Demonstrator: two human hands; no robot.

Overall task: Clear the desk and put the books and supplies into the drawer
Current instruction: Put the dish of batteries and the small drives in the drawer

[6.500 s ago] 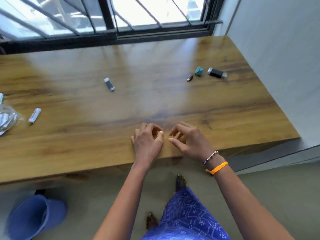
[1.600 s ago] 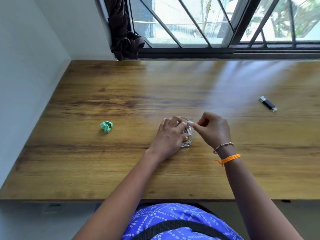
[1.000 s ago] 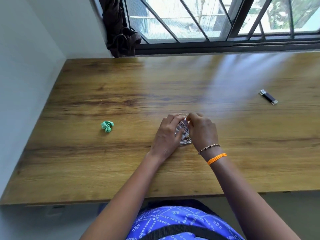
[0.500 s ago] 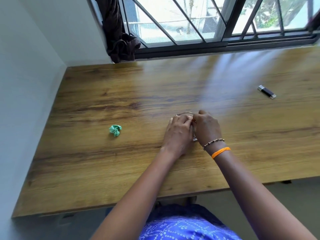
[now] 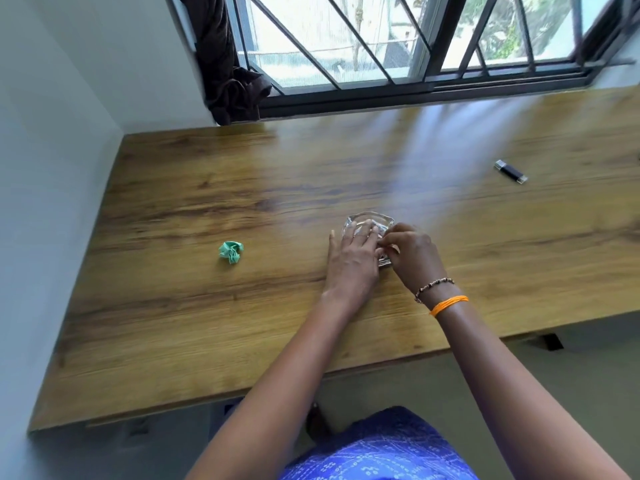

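Both hands are working a clear plastic pouch (image 5: 369, 225) mid-bench (image 5: 207, 323) — left hand (image 5: 353, 261) pressing flat, open; right hand (image 5: 410, 252) pinching its edge.

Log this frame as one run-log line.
left hand and right hand: both on clear plastic pouch | desk: crumpled green paper left, black USB stick far right | drawer: not visible
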